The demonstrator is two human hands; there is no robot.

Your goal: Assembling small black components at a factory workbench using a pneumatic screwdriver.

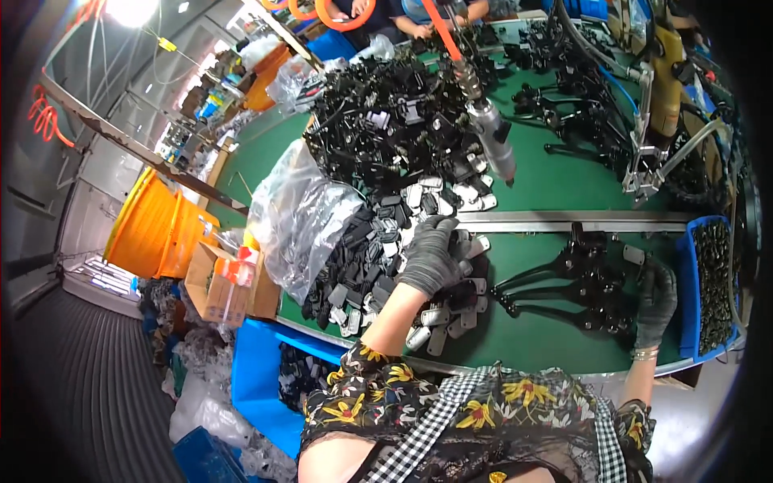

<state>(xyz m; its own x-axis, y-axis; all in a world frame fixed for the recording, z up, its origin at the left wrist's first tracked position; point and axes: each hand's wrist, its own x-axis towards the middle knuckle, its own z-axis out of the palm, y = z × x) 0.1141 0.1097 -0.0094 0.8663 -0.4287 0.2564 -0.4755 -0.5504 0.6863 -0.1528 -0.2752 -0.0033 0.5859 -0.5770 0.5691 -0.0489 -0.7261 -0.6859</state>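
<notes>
My left hand (432, 256), in a grey striped glove, reaches into a pile of small grey and silver rectangular covers (436, 316). Its fingers are bent and close together, and what lies under them is hidden. On the right, my gloved right hand (656, 302) pinches one small grey rectangular cover (634, 254) at its fingertips. Between the hands, several black lever assemblies (576, 282) lie side by side on the green tabletop (515, 342), their long levers pointing left. Small black rectangular pieces (354, 258) are heaped left of my left hand.
A blue bin (689, 290) of small dark parts stands beside my right hand. A power screwdriver (493, 137) hangs over the table beyond a metal rail (564, 221). Black parts (386, 113) and a clear plastic bag (294, 217) lie at far left. Other people work across the table.
</notes>
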